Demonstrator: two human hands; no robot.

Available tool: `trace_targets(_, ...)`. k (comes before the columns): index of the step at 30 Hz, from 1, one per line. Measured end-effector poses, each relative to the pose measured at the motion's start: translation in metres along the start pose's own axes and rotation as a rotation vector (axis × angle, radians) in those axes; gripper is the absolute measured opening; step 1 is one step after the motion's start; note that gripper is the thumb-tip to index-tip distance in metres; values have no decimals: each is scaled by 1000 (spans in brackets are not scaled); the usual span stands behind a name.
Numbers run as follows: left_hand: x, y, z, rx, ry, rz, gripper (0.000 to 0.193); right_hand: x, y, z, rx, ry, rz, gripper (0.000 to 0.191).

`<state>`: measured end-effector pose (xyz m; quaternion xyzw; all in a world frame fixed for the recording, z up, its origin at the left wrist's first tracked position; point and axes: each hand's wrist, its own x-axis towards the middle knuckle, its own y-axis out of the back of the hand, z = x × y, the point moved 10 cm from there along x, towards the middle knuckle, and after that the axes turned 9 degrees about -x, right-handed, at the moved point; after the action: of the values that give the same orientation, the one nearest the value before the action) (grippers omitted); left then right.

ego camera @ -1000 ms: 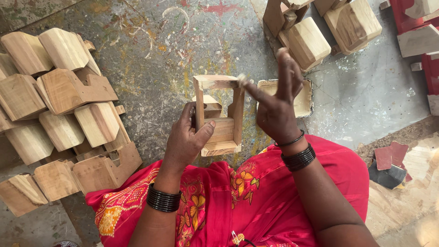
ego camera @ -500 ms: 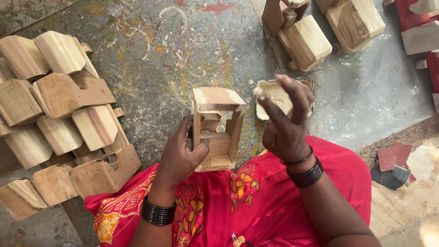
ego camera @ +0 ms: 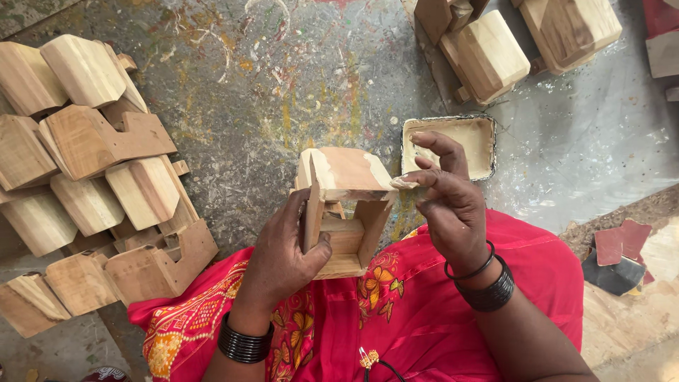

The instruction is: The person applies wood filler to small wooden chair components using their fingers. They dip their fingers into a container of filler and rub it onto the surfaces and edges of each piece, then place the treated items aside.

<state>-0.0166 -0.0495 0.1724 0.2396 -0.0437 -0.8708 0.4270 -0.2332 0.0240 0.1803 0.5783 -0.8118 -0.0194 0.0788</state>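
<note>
My left hand (ego camera: 286, 255) grips a small open-sided wooden frame piece (ego camera: 345, 209) by its left side, holding it over my lap, which is covered in red cloth (ego camera: 417, 311). Pale filler streaks show on its top panel. My right hand (ego camera: 444, 194) touches the piece's upper right corner with a fingertip coated in pale paste, the other fingers apart. Just behind that hand a shallow rectangular tray of cream paste (ego camera: 488, 138) rests on the floor.
A heap of similar unpainted wooden pieces (ego camera: 92, 184) lies at left on the paint-stained floor (ego camera: 283, 92). More wooden pieces (ego camera: 495, 42) sit at the top right. Red and dark scraps (ego camera: 619, 255) lie at right.
The wooden piece has been turned and tilted in my left hand. My right hand came down from the raised position, passed the paste tray, and now presses paste on the piece's corner.
</note>
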Motion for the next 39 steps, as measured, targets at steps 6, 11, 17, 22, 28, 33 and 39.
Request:
trace_targets(6, 1, -1, -2, -65, -10, -24, 61, -2, 1, -5, -204, 167, 31, 41)
trace_targets(11, 1, 5, -1, -123, -38, 6, 58, 1, 1, -15, -281, 228, 51, 43)
trace_targets(17, 2, 9, 1, -77, -92, 31, 58, 1, -6, -35, -484, 319, 97, 49)
trace_targets(22, 0, 11, 0, -80, -102, 48, 56, -7, -6, -37, -595, 377, 153, 45)
trace_targets(28, 4, 15, -6, -81, -51, 93, 53, 0, 4, -20, -263, 158, 209, 51)
trace_targets(33, 3, 19, -8, -143, -81, 112, 51, 2, -15, -44, -470, 217, 137, 62)
trace_targets(39, 3, 19, -19, -89, -64, 109, 57, -3, -8, -56, -535, 307, 215, 50)
